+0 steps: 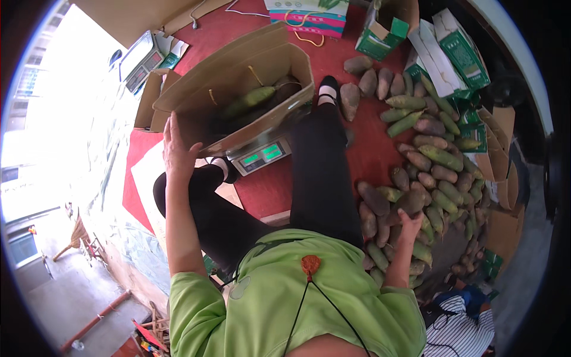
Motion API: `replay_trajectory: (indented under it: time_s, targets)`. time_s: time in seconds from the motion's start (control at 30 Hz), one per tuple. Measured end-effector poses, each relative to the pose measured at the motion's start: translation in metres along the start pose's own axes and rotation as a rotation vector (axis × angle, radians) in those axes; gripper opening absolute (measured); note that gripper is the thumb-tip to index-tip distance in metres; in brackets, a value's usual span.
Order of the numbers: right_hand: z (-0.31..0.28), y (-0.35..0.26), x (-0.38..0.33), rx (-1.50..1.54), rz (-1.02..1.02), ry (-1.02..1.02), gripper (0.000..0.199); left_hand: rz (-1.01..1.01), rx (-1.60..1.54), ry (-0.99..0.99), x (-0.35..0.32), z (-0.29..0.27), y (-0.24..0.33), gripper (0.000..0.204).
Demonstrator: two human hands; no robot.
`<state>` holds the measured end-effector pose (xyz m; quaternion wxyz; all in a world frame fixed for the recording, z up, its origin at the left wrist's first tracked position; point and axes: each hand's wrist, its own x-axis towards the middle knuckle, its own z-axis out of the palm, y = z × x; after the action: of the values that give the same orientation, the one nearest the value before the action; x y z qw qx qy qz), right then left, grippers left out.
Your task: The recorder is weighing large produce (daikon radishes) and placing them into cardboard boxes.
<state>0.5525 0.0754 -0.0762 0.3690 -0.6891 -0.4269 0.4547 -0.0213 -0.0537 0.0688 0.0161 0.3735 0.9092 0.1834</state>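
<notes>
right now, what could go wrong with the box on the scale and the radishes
The left hand at the corner of the cardboard box might press on it and skew the reading of the digital scale underneath. The dark radish in the right hand could slip and bruise others in the loose radish pile.

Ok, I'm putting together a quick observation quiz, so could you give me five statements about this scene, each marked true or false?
1. The left hand is at the left end of the open cardboard box. True.
2. The right hand is inside the box. False: it grasps a purplish vegetable in the pile to the right.
3. The display of the scale is dark. False: it glows green.
4. A green vegetable lies in the box. True.
5. The person's shirt is red. False: it is light green.
</notes>
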Motion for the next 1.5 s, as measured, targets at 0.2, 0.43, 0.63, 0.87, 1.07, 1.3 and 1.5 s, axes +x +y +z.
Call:
replay_trajectory:
  time_s: [0.2, 0.43, 0.63, 0.87, 1.07, 1.3, 1.5]
  targets:
    - [0.098, -0.179, 0.024, -0.155, -0.43, -0.261, 0.07, -0.01, 0.027, -0.023, -0.001, 0.0, -0.007, 0.093]
    - [0.229, -0.311, -0.016, -0.212, -0.882, -0.602, 0.074, -0.08, 0.008, -0.009, -0.004, -0.003, -0.009, 0.087]
    - [0.332, -0.324, -0.056, -0.358, -1.182, -0.856, 0.068, -0.059, -0.113, 0.017, -0.002, -0.001, -0.016, 0.082]
    - [0.416, -0.281, -0.097, -0.703, -1.179, -1.047, 0.063, -0.054, -0.164, 0.013, -0.001, 0.002, -0.023, 0.079]
    - [0.44, -0.251, -0.108, -0.962, -1.152, -1.074, 0.071, -0.026, -0.171, 0.022, 0.001, 0.004, -0.021, 0.077]
    - [0.369, -0.27, -0.037, -0.297, -0.95, -1.083, 0.05, -0.025, -0.194, 0.003, -0.001, 0.008, -0.026, 0.074]
    - [0.233, -0.224, 0.041, -0.154, -0.477, -0.806, 0.036, 0.04, -0.209, -0.001, 0.006, 0.018, -0.035, 0.075]
